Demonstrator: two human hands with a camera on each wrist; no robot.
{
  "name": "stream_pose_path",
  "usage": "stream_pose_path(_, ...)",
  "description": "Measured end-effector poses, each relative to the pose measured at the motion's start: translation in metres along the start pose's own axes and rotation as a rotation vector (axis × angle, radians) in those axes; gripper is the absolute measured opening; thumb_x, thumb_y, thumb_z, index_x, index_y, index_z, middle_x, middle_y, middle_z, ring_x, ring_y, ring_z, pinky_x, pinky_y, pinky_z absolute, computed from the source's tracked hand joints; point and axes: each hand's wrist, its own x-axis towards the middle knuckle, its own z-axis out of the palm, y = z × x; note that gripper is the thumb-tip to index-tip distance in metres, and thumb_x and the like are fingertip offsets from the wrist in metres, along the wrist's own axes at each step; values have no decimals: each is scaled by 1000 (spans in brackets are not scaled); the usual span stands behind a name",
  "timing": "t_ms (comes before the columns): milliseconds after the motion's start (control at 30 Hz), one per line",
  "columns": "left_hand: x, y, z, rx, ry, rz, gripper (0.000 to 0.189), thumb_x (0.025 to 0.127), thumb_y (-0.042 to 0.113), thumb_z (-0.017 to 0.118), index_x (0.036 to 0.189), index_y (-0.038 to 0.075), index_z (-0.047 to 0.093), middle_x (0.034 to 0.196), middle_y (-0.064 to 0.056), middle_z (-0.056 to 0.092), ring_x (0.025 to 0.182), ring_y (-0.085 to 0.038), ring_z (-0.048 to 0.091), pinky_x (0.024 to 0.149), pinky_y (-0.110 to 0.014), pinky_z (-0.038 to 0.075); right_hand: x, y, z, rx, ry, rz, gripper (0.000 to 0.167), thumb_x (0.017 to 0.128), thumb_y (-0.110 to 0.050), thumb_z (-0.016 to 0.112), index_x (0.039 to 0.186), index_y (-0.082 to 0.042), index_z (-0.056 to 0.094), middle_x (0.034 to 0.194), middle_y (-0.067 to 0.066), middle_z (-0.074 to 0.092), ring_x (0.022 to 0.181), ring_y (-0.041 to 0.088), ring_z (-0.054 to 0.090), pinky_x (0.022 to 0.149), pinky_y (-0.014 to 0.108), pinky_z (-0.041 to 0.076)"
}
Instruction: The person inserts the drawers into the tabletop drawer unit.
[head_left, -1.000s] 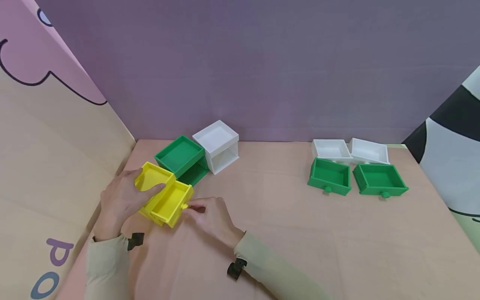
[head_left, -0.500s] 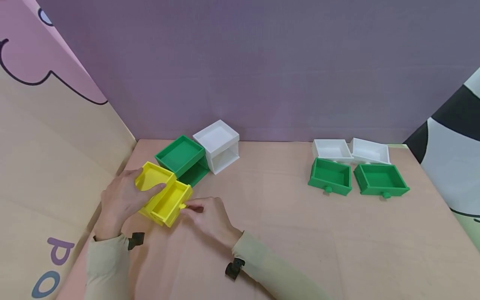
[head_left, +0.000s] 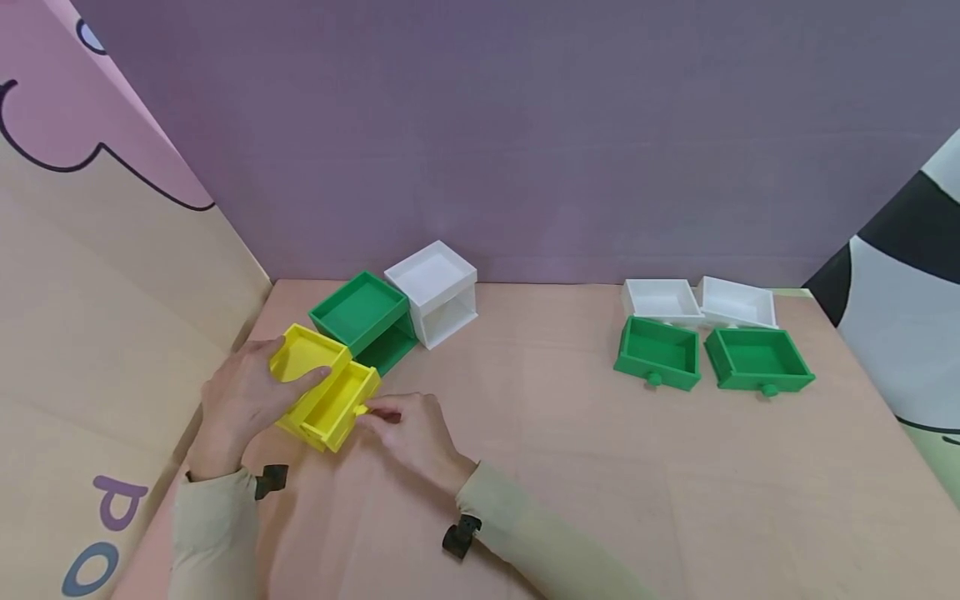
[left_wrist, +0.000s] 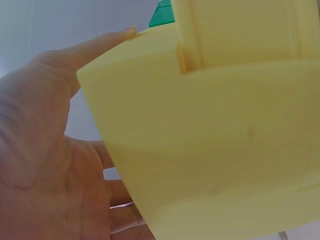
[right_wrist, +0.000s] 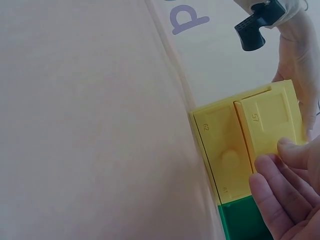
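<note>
- The yellow drawer (head_left: 342,406) sits partly out of the yellow case (head_left: 311,354), on its near right side.
- The right hand (head_left: 414,427) pinches the drawer's yellow knob (head_left: 361,410).
- The left hand (head_left: 247,396) grips the yellow case from its left.
- Just beyond the yellow case stands the green case (head_left: 362,310); farther right, the white case (head_left: 432,277).
- Well right of the yellow case: two green drawers (head_left: 660,352), two white drawers (head_left: 663,298).

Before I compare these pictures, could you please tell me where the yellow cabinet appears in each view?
Head: yellow cabinet, left of centre.
Left wrist: it fills the middle and right.
Right wrist: right of centre.
Shared landmark: green cabinet, at least partly visible in all three.
</note>
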Motion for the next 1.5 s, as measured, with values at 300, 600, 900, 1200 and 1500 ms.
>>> stream_pose_path(300, 1, 0, 0, 6, -1, -5, 98, 94, 71, 64, 155, -5, 49, 151, -33, 54, 115, -49, 63, 85, -63, 54, -2, 2, -1, 23, -1, -3, 24, 96, -15, 80, 119, -9, 82, 113, 4, 83, 93, 10, 78, 82, 15, 59)
stream_pose_path(600, -1, 0, 0, -3, -2, -14, 98, 94, 69, 65, 155, -5, 48, 151, -34, 54, 115, -50, 63, 85, -63, 54, -1, 2, 2, 37, -7, 8, 21, 97, -15, 80, 117, -9, 83, 111, 5, 83, 97, 11, 79, 84, 15, 59)
stream_pose_path(900, -1, -1, 0, -2, 7, -6, 98, 94, 69, 66, 155, -5, 49, 151, -34, 54, 114, -50, 63, 84, -63, 54, 1, 0, 4, 44, -7, 7, 21, 98, -17, 78, 118, -9, 83, 112, 5, 83, 98, 10, 79, 85, 14, 59)
stream_pose_path(1200, -1, 0, 0, -1, 9, -3, 98, 94, 69, 66, 154, -6, 49, 151, -35, 54, 116, -52, 63, 86, -65, 53, 4, -2, 6, 25, -13, 24, 22, 98, -17, 78, 118, -9, 83, 112, 4, 83, 95, 7, 78, 81, 14, 59)
stream_pose_path(1500, -1, 0, 0, 5, 1, -6, 99, 93, 71, 64, 155, -4, 49, 151, -33, 55, 112, -49, 64, 82, -61, 54, 8, -3, 9, 31, -8, 27, 21, 97, -17, 79, 116, -9, 83, 110, 2, 84, 93, 4, 77, 81, 13, 59)
